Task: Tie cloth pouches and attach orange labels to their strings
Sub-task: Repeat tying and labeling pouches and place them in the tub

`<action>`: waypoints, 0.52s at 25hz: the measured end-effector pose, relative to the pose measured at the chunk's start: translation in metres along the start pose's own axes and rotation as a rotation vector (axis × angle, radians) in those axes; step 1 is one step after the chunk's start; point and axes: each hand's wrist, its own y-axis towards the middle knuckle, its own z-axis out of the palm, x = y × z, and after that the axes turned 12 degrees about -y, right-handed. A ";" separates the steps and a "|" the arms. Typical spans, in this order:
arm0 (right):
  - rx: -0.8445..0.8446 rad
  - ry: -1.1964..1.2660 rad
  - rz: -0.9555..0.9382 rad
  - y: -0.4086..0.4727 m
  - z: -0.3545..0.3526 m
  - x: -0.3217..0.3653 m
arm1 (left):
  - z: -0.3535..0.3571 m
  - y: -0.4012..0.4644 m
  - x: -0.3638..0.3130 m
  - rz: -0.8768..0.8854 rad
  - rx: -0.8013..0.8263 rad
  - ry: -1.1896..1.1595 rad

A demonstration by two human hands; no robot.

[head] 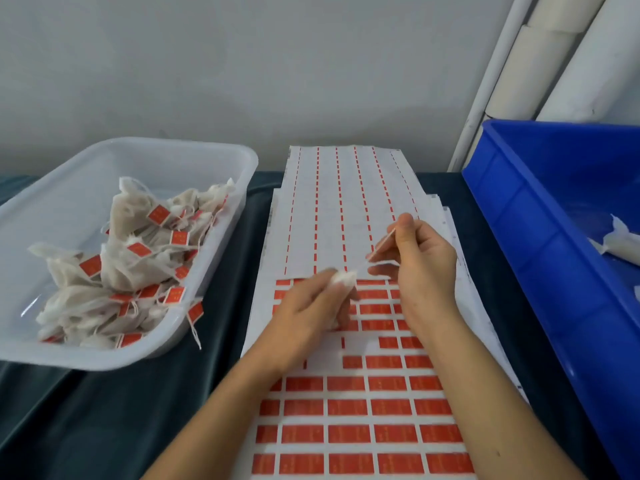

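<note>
Head view: the left hand (311,299) grips one cloth pouch (344,280); the right hand (420,261) pinches its string (382,244) above the label sheet (346,209). One clear tray (207,161) of labelled pouches sits left, one blue bin (519,216) right, on the tabletop (86,410).

Two bare forearms reach forward side by side, the left hand (311,299) with fingers curled around a small white pouch (343,280), the right hand (420,265) raised just beyond it, thumb and forefinger pinching a thin orange label (382,243) held edge-on.
</note>
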 end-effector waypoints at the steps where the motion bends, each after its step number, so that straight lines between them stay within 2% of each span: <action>1: 0.012 0.020 -0.008 0.001 -0.002 -0.004 | -0.001 0.003 -0.002 0.018 -0.011 0.015; 3: 0.035 0.078 -0.011 0.004 -0.003 -0.011 | 0.000 0.012 -0.004 0.020 -0.053 0.063; 6: 0.093 0.173 -0.001 0.002 0.001 -0.019 | -0.004 0.010 -0.001 -0.007 -0.138 0.011; 9: 0.202 0.416 0.081 0.002 -0.001 -0.023 | -0.002 0.008 -0.001 0.012 -0.119 -0.036; 11: 0.243 0.439 0.157 0.000 0.003 -0.016 | 0.007 0.006 -0.003 0.045 -0.089 -0.002; 13: 0.277 0.341 0.129 -0.021 0.019 -0.008 | -0.010 -0.002 0.003 0.086 -0.112 0.019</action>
